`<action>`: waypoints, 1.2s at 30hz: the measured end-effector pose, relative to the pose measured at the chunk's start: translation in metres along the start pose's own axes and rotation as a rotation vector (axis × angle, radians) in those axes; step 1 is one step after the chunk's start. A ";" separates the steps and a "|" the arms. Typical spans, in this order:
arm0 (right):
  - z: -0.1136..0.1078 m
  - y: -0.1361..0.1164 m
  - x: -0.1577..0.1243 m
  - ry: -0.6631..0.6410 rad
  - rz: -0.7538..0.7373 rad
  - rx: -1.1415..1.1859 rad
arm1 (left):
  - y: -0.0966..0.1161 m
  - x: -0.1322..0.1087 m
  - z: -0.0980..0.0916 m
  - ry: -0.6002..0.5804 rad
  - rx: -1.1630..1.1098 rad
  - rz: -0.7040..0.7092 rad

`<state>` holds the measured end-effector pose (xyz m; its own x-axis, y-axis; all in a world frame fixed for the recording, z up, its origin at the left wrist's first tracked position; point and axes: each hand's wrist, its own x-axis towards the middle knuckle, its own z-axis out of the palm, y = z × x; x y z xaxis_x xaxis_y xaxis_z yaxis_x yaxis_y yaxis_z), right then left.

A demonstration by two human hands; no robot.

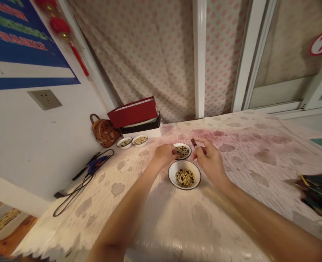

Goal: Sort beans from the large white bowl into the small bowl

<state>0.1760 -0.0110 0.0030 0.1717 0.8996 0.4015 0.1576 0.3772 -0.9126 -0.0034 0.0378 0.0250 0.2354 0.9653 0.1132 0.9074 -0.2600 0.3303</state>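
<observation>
Two white bowls with dark rims stand one behind the other in front of me. The larger, nearer bowl (185,175) holds a mix of yellow and black beans or grains. Behind it the smaller bowl (182,151) holds a similar mix. My left hand (165,154) is at the left rim of the smaller bowl, its fingertips closed together over the contents; what they grip, if anything, is too small to name. My right hand (208,158), right of the bowls, holds a small dark brown stick-like object (193,142) between its fingers.
Two small bowls of grains (125,142) (140,140) stand back left, beside a brown bag (105,131) and stacked boxes (139,118). A blue tool with a black cable (97,164) lies left. Dark cloth (320,193) lies at the right edge.
</observation>
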 end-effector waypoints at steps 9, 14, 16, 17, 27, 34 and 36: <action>0.000 0.002 0.000 -0.013 -0.005 0.020 | 0.015 0.032 0.008 -0.143 0.098 -0.012; 0.001 0.000 0.000 -0.018 0.002 0.020 | 0.002 0.027 0.012 -0.062 -0.063 0.001; 0.002 0.000 0.000 -0.026 0.011 0.029 | -0.005 0.023 0.014 -0.009 -0.326 -0.004; 0.002 0.000 0.000 -0.033 0.010 0.033 | -0.007 0.020 0.015 0.015 -0.522 -0.008; 0.004 0.001 -0.009 -0.130 -0.059 -0.022 | 0.011 -0.009 0.022 -0.083 -1.658 -0.068; 0.004 -0.001 -0.010 -0.146 -0.059 -0.047 | 0.015 -0.012 0.023 -0.051 -1.675 -0.074; 0.004 0.000 -0.010 -0.150 -0.060 -0.051 | 0.016 -0.013 0.023 -0.055 -1.675 -0.078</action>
<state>0.1704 -0.0196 -0.0014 0.0137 0.9002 0.4352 0.2130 0.4227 -0.8809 0.0165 0.0219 0.0070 0.2548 0.9665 0.0305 -0.4211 0.0825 0.9033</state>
